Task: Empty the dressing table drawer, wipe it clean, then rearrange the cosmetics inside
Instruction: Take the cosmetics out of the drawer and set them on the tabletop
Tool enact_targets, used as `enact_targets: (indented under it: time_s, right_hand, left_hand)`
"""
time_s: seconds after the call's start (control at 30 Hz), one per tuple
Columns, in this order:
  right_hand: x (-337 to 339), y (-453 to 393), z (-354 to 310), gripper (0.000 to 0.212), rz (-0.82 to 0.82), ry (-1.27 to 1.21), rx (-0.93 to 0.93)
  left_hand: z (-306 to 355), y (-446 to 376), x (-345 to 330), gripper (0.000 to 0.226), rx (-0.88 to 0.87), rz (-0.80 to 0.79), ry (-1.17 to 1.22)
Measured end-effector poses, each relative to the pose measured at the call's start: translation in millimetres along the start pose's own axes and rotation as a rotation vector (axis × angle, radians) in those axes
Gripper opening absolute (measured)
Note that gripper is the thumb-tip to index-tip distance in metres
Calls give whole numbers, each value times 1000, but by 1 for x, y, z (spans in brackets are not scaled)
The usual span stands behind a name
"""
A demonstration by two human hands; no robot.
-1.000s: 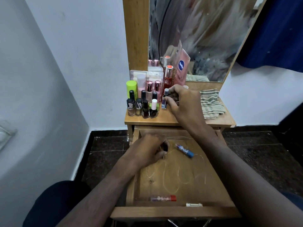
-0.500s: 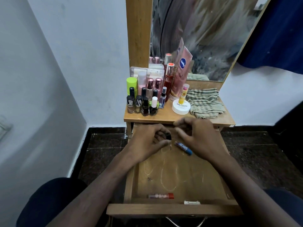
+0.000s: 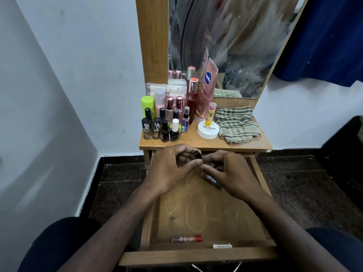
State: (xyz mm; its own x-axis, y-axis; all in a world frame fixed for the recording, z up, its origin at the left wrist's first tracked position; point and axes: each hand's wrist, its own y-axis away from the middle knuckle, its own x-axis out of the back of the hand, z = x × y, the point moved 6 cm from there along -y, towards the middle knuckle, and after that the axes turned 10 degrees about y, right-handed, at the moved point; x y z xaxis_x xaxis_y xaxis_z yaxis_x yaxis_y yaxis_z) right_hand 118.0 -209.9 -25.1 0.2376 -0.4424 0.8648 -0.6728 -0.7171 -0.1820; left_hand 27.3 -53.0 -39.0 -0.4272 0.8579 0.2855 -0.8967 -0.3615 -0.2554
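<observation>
White walls (image 3: 74,79) meet a dark speckled floor (image 3: 306,193); a blue curtain (image 3: 330,36) hangs right.

We see soft, even, rather dim indoor light with no hard shadows. The white wall (image 3: 68,85) left of the mirror (image 3: 225,46) grades from pale to grey lower down. The mirror's reflection is smeared and streaky, perhaps from motion. Straight lines bow outward away from the mirror, and the bottom corners go dark and soft.
</observation>
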Motion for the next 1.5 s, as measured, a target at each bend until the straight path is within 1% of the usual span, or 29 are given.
enact_targets:
  time_s: [0.07,0.1,0.2,0.27,0.4,0.5,0.63,0.7,0.77,0.8,0.83,0.93,1.0,1.1,1.17,1.23,1.3,1.37,1.47,1.5]
  right_hand:
    - [7,-10,-6,24,84,-14,13]
    - [12,-16,-10,23,142,-50,10]
    - [17,-35,-22,23,284,-175,-25]
    - [12,-49,-29,24,342,-198,-34]
    - [-7,-65,-38,23,391,-117,-33]
    - [-11,-66,-40,23,407,-62,-32]
    - [-5,-64,-37,31,399,-34,-24]
    - [6,-51,-39,33,437,18,36]
    - [17,-29,-38,26,458,104,130]
    - [18,-17,-33,21,420,158,160]
    - [16,-6,-23,16,347,207,164]
    - [-3,14,23,14,69,283,23]
    - [-18,13,43,21,-57,344,-40]
    - [-31,3,42,26,-111,382,-50]
    - [-42,0,39,23,-168,380,-51]
    - [-46,1,39,22,-195,407,-54]
    - [-43,1,43,23,-190,416,-81]
    - [-39,-1,45,25,-188,441,-103]
    - [-37,-2,45,24,-213,474,-116]
    - [-38,-3,45,23,-219,476,-118]
  left_hand:
    - [2,0,7,29,-18,35,19]
    - [2,1,10,30,-36,31,-8]
    - [-7,5,9,35,-69,-87,-238]
    - [-16,9,5,30,-70,-172,-342]
    - [-26,16,1,22,-63,-281,-451]
    - [-28,18,-2,22,-70,-382,-537]
    - [-25,20,-10,20,-91,-477,-578]
    - [-24,23,-14,17,-95,-545,-604]
    - [-25,28,-18,14,-73,-643,-628]
    - [-25,31,-21,15,-55,-705,-631]
    - [-26,35,-24,17,-25,-768,-622]
    - [-29,49,-36,23,82,-899,-596]
    - [-34,55,-43,27,144,-958,-606]
    - [-42,57,-50,35,246,-1005,-599]
    - [-43,53,-51,29,254,-990,-557]
    - [-41,46,-47,24,225,-924,-516]
    - [-38,37,-42,25,150,-845,-538]
    - [-37,32,-39,23,115,-800,-551]
    - [-42,34,-39,50,146,-806,-645]
    - [-43,35,-39,51,144,-807,-696]
